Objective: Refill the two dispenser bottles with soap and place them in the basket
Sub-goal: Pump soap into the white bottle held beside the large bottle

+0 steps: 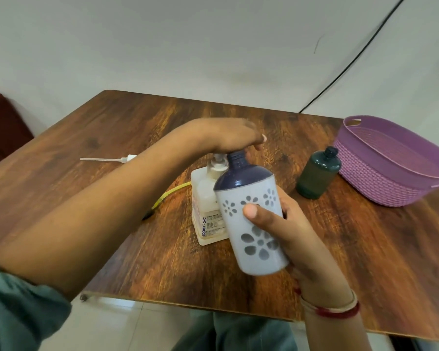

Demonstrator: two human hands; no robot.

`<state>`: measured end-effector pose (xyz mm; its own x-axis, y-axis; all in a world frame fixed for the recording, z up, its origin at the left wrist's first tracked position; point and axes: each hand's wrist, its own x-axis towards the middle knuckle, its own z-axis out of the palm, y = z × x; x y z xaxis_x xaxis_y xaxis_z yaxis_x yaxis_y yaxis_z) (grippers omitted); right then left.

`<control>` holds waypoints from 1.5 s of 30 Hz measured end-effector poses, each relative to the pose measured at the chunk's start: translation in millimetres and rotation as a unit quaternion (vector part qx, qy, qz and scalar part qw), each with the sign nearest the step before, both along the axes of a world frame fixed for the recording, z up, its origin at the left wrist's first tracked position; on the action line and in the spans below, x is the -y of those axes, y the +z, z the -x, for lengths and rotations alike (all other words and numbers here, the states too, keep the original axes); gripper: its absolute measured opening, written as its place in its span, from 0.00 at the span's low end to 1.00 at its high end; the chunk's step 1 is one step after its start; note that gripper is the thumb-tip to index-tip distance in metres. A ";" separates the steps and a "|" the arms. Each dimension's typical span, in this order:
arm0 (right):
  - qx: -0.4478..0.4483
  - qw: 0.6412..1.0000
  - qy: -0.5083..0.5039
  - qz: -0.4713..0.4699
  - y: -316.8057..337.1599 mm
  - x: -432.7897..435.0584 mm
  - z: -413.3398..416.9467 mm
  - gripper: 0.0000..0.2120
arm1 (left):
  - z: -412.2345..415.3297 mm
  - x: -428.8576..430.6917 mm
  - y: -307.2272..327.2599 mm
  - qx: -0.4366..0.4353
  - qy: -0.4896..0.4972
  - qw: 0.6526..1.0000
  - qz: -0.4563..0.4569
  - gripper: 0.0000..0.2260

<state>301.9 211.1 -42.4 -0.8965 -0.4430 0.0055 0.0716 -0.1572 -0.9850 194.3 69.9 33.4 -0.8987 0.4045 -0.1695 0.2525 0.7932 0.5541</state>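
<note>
The purple basket [390, 158] is sitting well right of the soap pump bottle [205, 211], with the green bottle [317, 173] between them. The right hand [297, 236] is gripping the flowered bottle [254, 224] just right of it, long axis leaning up-left, open neck pointing at the spout. The left hand [228, 135] is pressing the pump head, fingers loose, holding nothing.

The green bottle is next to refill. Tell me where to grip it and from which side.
Probably grip the green bottle round its straight body, below the narrow neck, coming from the near left: it stands upright, and the basket crowds its right side.
</note>
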 end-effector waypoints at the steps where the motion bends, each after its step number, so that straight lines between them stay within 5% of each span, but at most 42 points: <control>1: 0.001 1.000 -0.002 0.002 -0.2 0.1 0.0 0.23 | 0.3 0.7 3.5 -0.013 0.000 1.000 0.010 0.17; 5: -0.002 1.000 -0.006 0.009 2.0 -1.9 0.2 0.19 | 5.2 3.2 10.3 -0.076 -0.002 0.996 0.036 0.17; 13: 0.003 1.000 -0.012 0.000 0.5 1.1 -1.2 0.26 | -0.3 1.2 6.6 0.007 -0.015 0.999 0.035 0.19; 17: -0.003 1.000 -0.004 0.009 2.3 0.7 -0.5 0.17 | 2.5 3.1 9.4 -0.020 -0.011 1.000 0.016 0.19; 25: -0.010 1.000 -0.001 0.003 0.5 0.4 0.1 0.18 | 1.3 -0.7 3.6 0.013 -0.018 0.998 0.059 0.18; 28: -0.014 1.000 0.001 0.007 3.0 -1.5 0.2 0.17 | 0.3 -3.0 9.2 -0.055 -0.024 0.994 0.089 0.19; 30: -0.021 1.000 0.007 0.007 2.9 -2.7 1.2 0.16 | 0.5 -2.6 7.0 -0.081 -0.009 0.996 0.047 0.18; 34: -0.010 1.000 0.009 0.011 -2.7 -1.1 -0.5 0.16 | -1.3 0.3 -3.7 0.001 -0.001 1.000 0.024 0.17; 39: -0.010 1.000 0.002 0.019 -0.8 -0.7 -3.9 0.17 | -1.9 -1.1 8.1 0.003 -0.028 0.998 0.058 0.18; 45: -0.019 1.000 0.004 0.012 -1.1 -2.9 -3.9 0.17 | -2.4 -0.6 -3.6 -0.028 0.003 0.999 -0.033 0.17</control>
